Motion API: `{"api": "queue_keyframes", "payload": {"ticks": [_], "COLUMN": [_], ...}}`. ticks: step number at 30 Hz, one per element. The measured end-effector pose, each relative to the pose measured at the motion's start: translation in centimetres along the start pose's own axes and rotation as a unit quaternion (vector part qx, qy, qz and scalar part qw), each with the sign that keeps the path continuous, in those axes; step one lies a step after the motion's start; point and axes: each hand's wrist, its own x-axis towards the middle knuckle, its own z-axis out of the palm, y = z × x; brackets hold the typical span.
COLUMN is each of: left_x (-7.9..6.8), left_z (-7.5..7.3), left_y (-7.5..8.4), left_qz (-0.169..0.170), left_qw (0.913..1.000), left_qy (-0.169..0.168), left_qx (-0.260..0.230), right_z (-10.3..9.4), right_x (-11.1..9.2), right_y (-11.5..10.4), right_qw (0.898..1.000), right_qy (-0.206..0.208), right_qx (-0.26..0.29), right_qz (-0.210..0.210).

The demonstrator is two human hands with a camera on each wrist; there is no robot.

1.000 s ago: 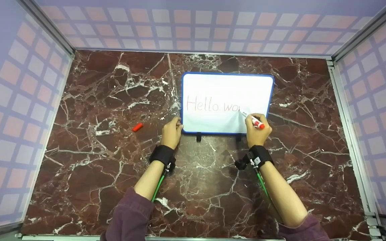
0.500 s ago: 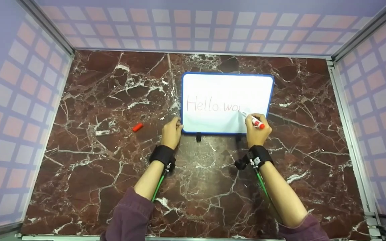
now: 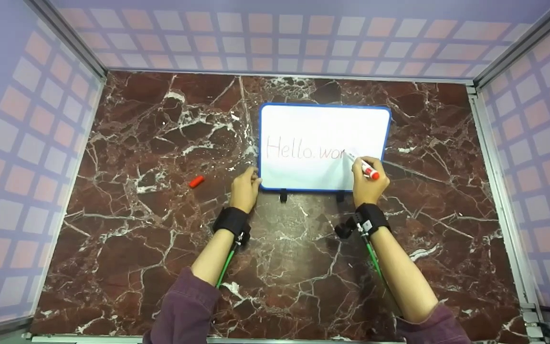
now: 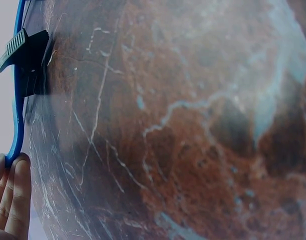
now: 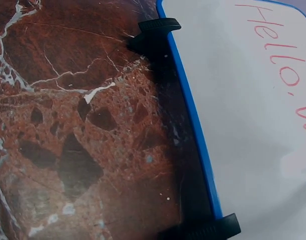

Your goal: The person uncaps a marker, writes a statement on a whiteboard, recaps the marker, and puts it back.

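A blue-framed whiteboard (image 3: pixel 318 124) bears the red writing "Hello. wor" in the head view. My right hand (image 3: pixel 370 186) grips a white marker (image 3: pixel 367 168) with a red end, its tip right by the last letter. At the board's lower left corner, my left hand (image 3: pixel 244 191) pinches the frame. The left wrist view shows the thumb and fingertips (image 4: pixel 20 170) on either side of the blue edge (image 4: pixel 17 110). From the right wrist camera, part of the red lettering (image 5: pixel 275 60) is visible, while the right hand and marker are out of that view.
A red marker cap (image 3: pixel 196 181) lies on the dark red marbled table (image 3: pixel 160 224), left of the left hand. Two black clips, one on the left (image 3: pixel 283 195) and one on the right (image 3: pixel 340 196), sit on the board's lower edge. Checkered walls (image 3: pixel 275 45) enclose the table.
My right hand has shifted slightly up and right with the marker, and the last letter has gained a stroke, now reading as an "r". The left hand and board have stayed put.
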Motion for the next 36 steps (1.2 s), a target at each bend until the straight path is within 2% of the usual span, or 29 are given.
{"api": "queue_keyframes", "payload": {"ticks": [9,15,18,25,30,36], "left_x": [0.0,-0.1,-0.1,-0.1,-0.1,-0.1], "left_z": [-0.1,-0.2,-0.1,-0.1,-0.1,-0.1], "left_y": [-0.1,0.0,-0.1,-0.1,0.0,0.0], "left_qz": [0.007,0.013,0.013,0.011,0.009,0.012], "left_qw": [0.9999,0.9999,0.9999,0.9999,0.9999,0.9999], "left_qy": [0.007,0.008,0.010,0.009,0.004,0.009], "left_qx": [-0.002,-0.003,-0.004,-0.008,-0.006,-0.006], "right_z": [-0.2,-1.0,-1.2,-0.8,-0.8,-0.8], "right_x": [0.1,-0.3,0.0,1.2,1.3,1.4], "right_y": [-0.4,-3.1,-3.6,-0.3,-0.1,-0.1], "right_qw": [1.000,1.000,1.000,1.000,1.000,1.000], "right_qy": [0.010,0.019,0.026,0.020,0.008,0.013], "right_qx": [0.008,0.015,0.011,0.003,0.010,0.004], "right_qz": [0.007,0.009,0.006,-0.001,0.000,-0.006]}}
